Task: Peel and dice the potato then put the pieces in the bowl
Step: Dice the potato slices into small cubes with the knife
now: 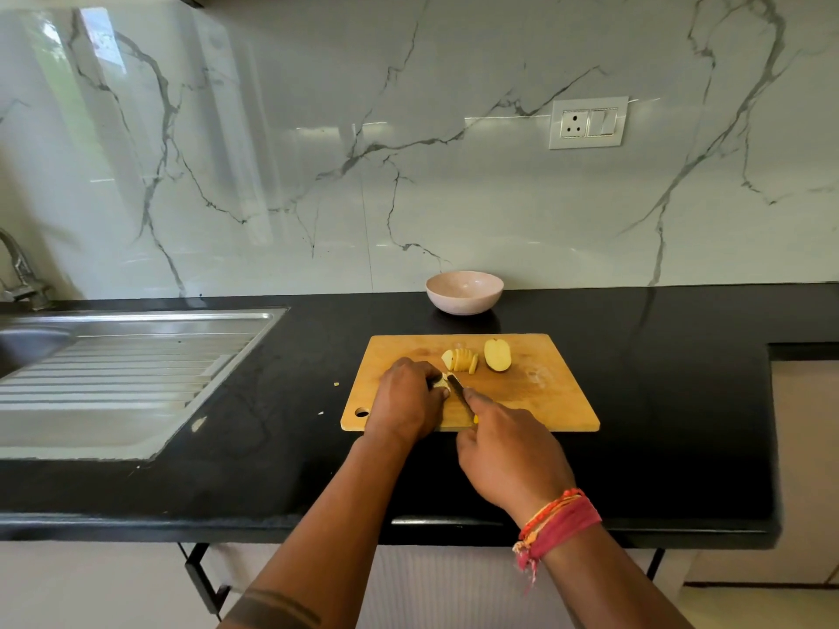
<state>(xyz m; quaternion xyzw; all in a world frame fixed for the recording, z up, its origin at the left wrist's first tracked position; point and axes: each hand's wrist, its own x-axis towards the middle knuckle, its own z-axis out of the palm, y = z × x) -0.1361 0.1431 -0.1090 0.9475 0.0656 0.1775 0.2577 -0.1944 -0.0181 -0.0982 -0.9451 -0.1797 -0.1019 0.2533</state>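
Gripping knife point(459, 392) in right hand point(508, 451), left hand point(408, 401) pinching potato piece point(442, 384) (mostly hidden), no readable writing

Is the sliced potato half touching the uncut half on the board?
Apart. The head view shows bare cutting board between the sliced half and the uncut half.

Single head-worn wide-angle view, looking forward and down over a black counter point(635, 401) toward the marble wall point(454, 174); cutting board point(535, 397) central, near; sink point(136, 379) at left edge.
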